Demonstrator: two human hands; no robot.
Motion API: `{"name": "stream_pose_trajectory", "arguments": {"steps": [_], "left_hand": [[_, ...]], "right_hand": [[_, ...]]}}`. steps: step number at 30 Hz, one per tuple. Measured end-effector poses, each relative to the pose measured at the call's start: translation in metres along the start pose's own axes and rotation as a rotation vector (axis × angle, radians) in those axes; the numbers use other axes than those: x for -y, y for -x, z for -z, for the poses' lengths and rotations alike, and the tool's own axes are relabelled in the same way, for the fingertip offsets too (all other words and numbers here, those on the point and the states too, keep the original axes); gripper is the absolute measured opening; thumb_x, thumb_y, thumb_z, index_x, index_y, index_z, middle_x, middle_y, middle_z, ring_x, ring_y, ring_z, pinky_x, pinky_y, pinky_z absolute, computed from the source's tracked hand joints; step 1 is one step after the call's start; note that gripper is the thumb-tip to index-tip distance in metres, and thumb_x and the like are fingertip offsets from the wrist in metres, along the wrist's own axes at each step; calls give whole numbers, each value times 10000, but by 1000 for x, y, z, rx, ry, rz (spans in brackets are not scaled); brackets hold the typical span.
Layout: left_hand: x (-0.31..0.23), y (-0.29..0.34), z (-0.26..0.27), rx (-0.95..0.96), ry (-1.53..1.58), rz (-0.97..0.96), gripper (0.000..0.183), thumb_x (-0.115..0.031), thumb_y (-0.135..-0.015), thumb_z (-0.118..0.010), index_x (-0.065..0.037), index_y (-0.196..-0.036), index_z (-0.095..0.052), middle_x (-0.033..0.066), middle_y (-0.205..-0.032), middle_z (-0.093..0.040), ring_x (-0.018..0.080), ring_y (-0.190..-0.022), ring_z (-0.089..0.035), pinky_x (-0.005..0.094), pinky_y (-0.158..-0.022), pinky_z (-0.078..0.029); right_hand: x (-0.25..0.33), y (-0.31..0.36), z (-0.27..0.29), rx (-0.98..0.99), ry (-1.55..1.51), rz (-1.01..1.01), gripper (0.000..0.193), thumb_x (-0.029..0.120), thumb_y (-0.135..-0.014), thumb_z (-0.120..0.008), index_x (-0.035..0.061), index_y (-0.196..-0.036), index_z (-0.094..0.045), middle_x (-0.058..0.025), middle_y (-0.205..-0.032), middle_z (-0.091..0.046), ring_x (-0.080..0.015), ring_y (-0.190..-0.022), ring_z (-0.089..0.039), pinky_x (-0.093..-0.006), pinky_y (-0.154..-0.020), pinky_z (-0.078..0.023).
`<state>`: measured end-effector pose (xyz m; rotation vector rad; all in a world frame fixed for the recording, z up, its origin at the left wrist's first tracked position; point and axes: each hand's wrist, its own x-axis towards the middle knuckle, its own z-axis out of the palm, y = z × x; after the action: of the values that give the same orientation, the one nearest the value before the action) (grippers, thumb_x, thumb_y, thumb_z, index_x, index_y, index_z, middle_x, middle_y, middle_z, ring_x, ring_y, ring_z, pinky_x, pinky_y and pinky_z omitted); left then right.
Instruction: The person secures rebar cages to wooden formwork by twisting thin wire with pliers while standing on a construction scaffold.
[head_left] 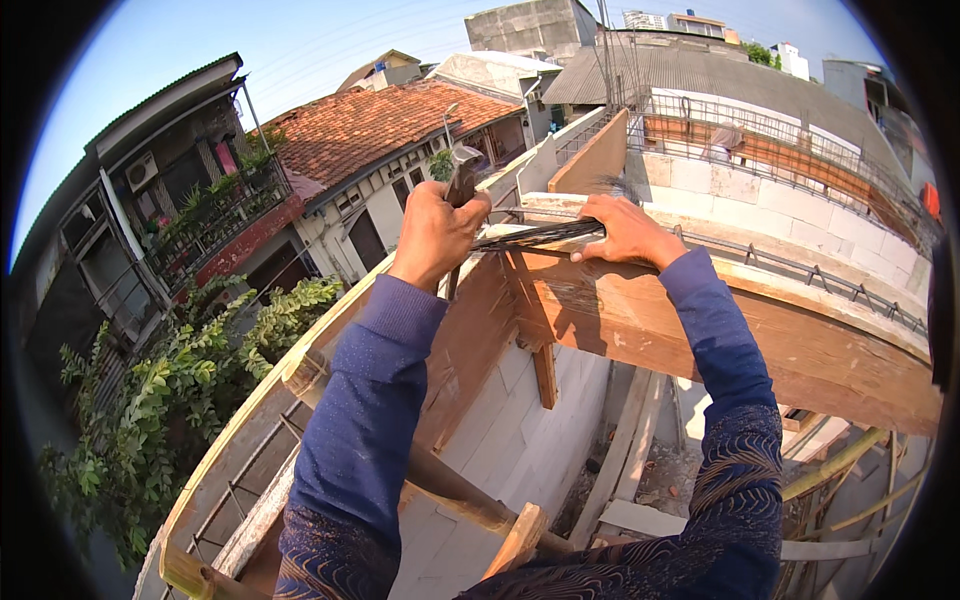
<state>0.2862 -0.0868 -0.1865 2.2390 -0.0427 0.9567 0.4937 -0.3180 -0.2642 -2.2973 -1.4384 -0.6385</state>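
Note:
My left hand point(437, 232) is closed round what looks like a hammer point(464, 165), its metal head up above the fist and a dark end showing below. My right hand point(630, 232) grips a bundle of thin black tie wire point(535, 236), whose strands stretch left toward my left fist. Both hands are over the corner of wooden formwork, where a brown plywood board point(640, 310) meets another board point(465, 365). Steel reinforcing bars point(800, 268) run along the formwork's top to the right of my right hand.
Below the boards are a white block wall point(530, 440) and loose planks point(615, 450). Bamboo poles point(835, 465) stand at the lower right. A round pole point(455, 485) crosses beneath my arms. Leafy branches point(150, 410) and tiled-roof houses point(375, 120) lie beyond the left edge.

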Motion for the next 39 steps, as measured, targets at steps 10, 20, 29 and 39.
{"name": "stream_pose_trajectory", "arguments": {"steps": [10, 20, 29, 39], "left_hand": [[-12, -1, 46, 70, 832, 452, 297, -331, -996, -688, -165, -776, -576, -60, -680, -556, 115, -560, -560, 374, -649, -587], [-3, 9, 31, 45, 784, 583, 352, -457, -992, -673, -163, -831, -569, -68, -730, -560, 87, -538, -444, 360, -624, -501], [13, 20, 17, 48, 848, 520, 357, -434, -985, -694, -95, -962, -588, 3, -801, -594, 129, -690, -548, 313, -649, -467], [16, 20, 35, 192, 1002, 512, 685, -646, -1015, -479, 16, -1090, -633, -45, -738, -343, 107, -647, -384, 370, -655, -436]], "right_hand": [[5, -2, 9, -179, -93, 50, 674, 601, -924, -645, 53, -1316, -625, -174, -1267, -633, -382, -1217, -553, -471, -1108, -376], [24, -5, 16, -587, 6, 161, 545, 487, -972, -640, 8, -1232, -658, -179, -1199, -672, -359, -1164, -582, -469, -1049, -409], [203, 10, -27, -246, -729, 58, 1171, 461, -720, -885, -70, -1536, -235, -379, -1269, -587, -510, -1220, -582, -516, -1034, -463], [196, -9, -43, -600, -1200, -251, 326, 212, -799, -816, 26, -822, -550, -32, -758, -583, -132, -685, -549, -302, -611, -452]]}}
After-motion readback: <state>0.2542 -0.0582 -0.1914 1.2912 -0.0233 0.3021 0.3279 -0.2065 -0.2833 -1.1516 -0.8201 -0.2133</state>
